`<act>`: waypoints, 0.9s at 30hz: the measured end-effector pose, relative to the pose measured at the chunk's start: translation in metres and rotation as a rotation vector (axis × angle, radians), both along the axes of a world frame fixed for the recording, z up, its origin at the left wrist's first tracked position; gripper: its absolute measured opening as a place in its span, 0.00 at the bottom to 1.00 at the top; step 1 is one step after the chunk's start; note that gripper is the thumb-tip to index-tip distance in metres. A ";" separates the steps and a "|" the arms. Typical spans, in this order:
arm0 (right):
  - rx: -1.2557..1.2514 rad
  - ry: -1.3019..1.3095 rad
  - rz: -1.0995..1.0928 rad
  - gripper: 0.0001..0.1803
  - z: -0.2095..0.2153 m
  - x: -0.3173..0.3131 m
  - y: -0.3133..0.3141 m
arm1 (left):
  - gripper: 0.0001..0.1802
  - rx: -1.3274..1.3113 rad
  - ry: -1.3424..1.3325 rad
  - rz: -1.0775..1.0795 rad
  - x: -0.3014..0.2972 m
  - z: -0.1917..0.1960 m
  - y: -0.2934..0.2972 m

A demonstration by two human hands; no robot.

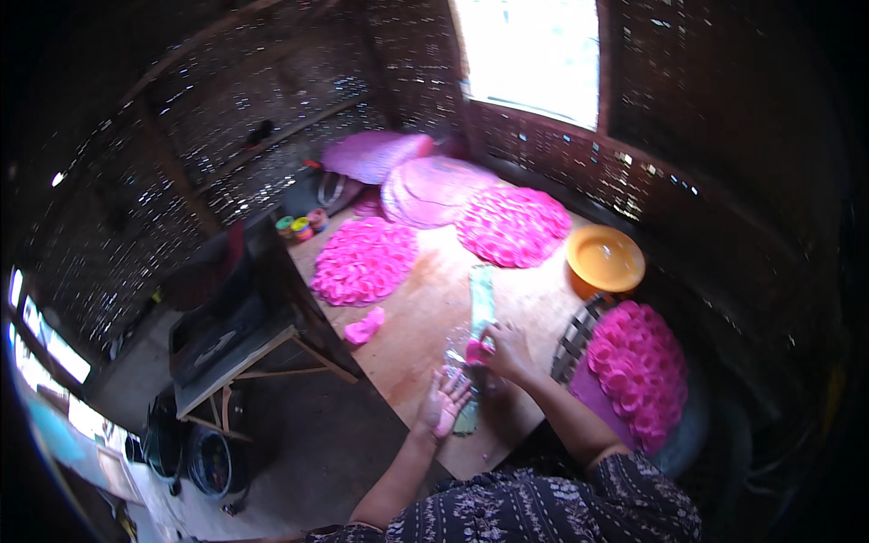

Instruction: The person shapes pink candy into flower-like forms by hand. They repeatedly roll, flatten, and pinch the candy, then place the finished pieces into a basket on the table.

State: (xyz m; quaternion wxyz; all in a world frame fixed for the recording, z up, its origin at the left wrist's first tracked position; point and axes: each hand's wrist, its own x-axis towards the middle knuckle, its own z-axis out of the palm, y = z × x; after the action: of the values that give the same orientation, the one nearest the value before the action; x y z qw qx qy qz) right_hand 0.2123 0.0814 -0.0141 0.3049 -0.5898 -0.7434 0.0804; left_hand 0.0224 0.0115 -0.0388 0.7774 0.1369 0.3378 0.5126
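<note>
My right hand is closed, its fingertips pinching a small bright pink piece, perhaps a petal-like dough or paper shape; its exact kind is too small to make out. Under it a long pale green strip lies lengthwise on the wooden table. My left hand is palm up beside the strip, fingers stretched out and nothing seen in it; its palm looks pinkish. Crumpled clear plastic shines by the strip, between the two hands.
Two heaps of pink curled pieces lie farther back, near stacked pink round sheets. At right are an orange basin and another pink heap. Small jars stand at back left. Left of the table is a dark wooden stand.
</note>
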 end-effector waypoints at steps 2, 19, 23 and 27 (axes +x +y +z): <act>-0.166 0.452 -0.005 0.11 0.004 0.006 0.000 | 0.31 0.103 0.143 -0.025 -0.008 0.003 0.010; -0.148 0.200 0.033 0.13 -0.023 -0.002 -0.012 | 0.31 0.416 0.881 0.421 -0.161 0.024 0.122; -0.473 1.162 0.173 0.16 -0.010 -0.007 -0.015 | 0.33 0.421 -0.001 0.418 -0.157 0.058 0.069; -0.807 1.416 0.311 0.24 0.021 -0.014 -0.024 | 0.35 0.417 0.023 0.317 -0.143 0.084 0.030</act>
State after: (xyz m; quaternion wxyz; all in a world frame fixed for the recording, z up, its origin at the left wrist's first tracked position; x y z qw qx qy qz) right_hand 0.1983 0.0575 0.0074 0.4510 -0.3544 -0.3628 0.7344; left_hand -0.1205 0.0412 0.0452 0.6385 0.2457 0.2509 0.6849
